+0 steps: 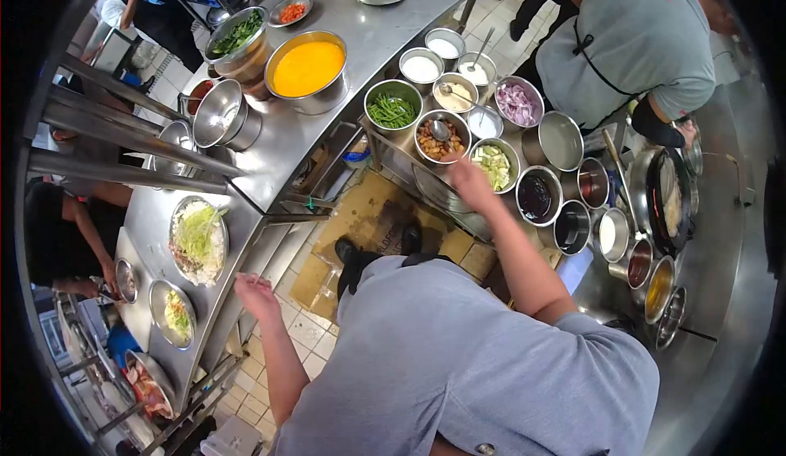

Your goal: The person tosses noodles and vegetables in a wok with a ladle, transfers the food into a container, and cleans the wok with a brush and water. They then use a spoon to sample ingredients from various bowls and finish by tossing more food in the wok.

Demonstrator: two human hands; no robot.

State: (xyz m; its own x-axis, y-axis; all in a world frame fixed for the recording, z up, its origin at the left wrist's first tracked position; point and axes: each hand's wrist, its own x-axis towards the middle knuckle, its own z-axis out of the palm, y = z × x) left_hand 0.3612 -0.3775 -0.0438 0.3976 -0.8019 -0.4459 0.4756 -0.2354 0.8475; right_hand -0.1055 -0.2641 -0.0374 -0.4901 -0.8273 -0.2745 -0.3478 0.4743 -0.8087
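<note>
My right hand [473,184] is stretched over the front of a cluster of steel pots, blurred by motion, so its fingers do not show clearly. It is nearest to a pot of browned diced pieces [437,143] with a spoon [440,131] in it, and a pot of pale green chopped vegetable [494,167]. My left hand [257,294] hangs in the air beside the steel counter [237,247], fingers loosely apart and nothing in them. Close by on that counter stands a bowl of rice topped with shredded greens [198,243].
Pots of green beans [393,108], sliced onion [518,102] and dark sauce [536,196] crowd the right-hand stand. A wok [667,198] sits at far right beside a co-worker [630,38]. A pot of orange liquid [309,69] is on the counter. Another person's hands [106,280] work at left.
</note>
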